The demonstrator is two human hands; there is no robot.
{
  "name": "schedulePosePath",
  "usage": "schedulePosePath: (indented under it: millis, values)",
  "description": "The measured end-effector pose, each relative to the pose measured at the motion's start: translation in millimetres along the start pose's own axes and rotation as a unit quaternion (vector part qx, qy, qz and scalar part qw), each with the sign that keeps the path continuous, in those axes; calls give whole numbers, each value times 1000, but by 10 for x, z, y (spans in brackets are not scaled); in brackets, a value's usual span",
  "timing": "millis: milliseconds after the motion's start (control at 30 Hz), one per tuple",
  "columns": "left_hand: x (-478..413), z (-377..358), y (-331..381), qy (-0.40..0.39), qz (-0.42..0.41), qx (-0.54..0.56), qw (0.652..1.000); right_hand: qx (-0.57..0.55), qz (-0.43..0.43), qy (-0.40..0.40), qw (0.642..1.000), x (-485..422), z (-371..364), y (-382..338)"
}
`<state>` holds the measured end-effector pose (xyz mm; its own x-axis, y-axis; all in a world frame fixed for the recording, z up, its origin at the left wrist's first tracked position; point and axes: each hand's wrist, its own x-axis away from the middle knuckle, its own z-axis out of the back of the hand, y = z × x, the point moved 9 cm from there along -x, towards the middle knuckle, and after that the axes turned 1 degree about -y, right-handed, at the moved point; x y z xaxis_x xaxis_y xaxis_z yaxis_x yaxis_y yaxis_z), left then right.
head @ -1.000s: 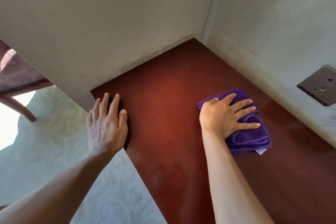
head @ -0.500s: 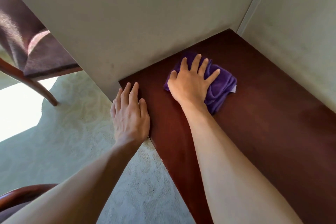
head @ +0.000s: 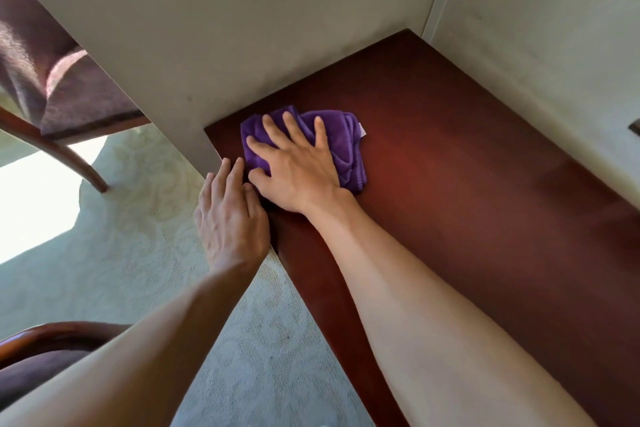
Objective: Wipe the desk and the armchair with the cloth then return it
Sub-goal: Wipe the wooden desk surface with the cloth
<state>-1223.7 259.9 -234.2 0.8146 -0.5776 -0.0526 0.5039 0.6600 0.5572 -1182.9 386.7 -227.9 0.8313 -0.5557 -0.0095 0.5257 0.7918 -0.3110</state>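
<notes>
A folded purple cloth [head: 343,142] lies on the dark red wooden desk [head: 467,184], close to the desk's far left corner by the wall. My right hand [head: 294,166] presses flat on the cloth with fingers spread, covering its left half. My left hand [head: 230,218] rests flat on the desk's left edge, right beside my right hand and touching its thumb side. The armchair's curved wooden arm [head: 59,336] shows at the bottom left, its seat mostly out of view.
Pale walls [head: 277,28] enclose the desk at the back and right. A chair with brown upholstery and wooden legs [head: 69,94] stands at the far left. Patterned pale carpet [head: 145,236] covers the floor. A dark wall socket's edge [head: 635,126] shows at right.
My right hand has slid the cloth leftward across the desk, from the middle to the far left corner, ending next to my left hand. My left hand stayed on the desk edge.
</notes>
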Motion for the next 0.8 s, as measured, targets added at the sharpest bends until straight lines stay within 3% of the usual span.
schedulePosePath:
  millis: [233,800]
  values:
    - [412,8,223,-11,-57,-30,998,19,80,-12,997,658,103,188]
    - [1867,-593,1354,-186,-258,-79,945,62,84,-52,993,2527,304,725]
